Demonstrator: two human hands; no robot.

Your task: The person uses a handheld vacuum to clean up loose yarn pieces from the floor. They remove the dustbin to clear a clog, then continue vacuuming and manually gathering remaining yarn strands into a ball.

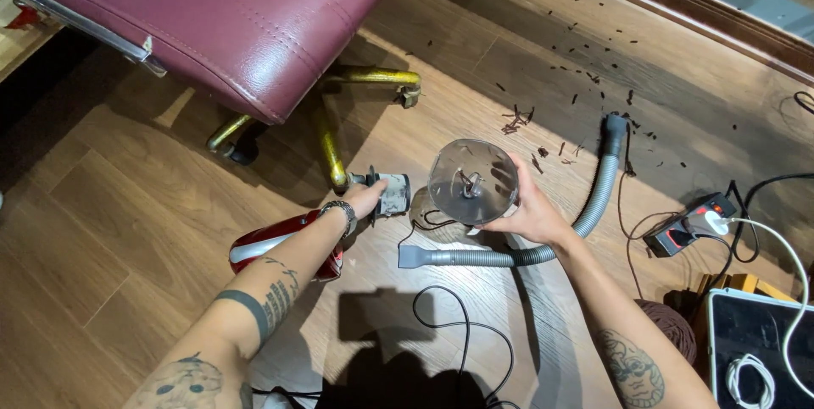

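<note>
So the right hand (530,214) is gripping a clear plastic dust cup (472,181) by its rim, open mouth tipping toward the camera, hovering over the wooden floor (127,231). The left hand (365,199) is closing around a small grey filter piece (393,194), I think, it's partly hidden. That piece is sitting just left of the cup, long axis pointing at it. The red vacuum body (275,239) is lying under the left forearm, with the grey hose (593,205) curling right, debris (585,78) beyond.
</note>
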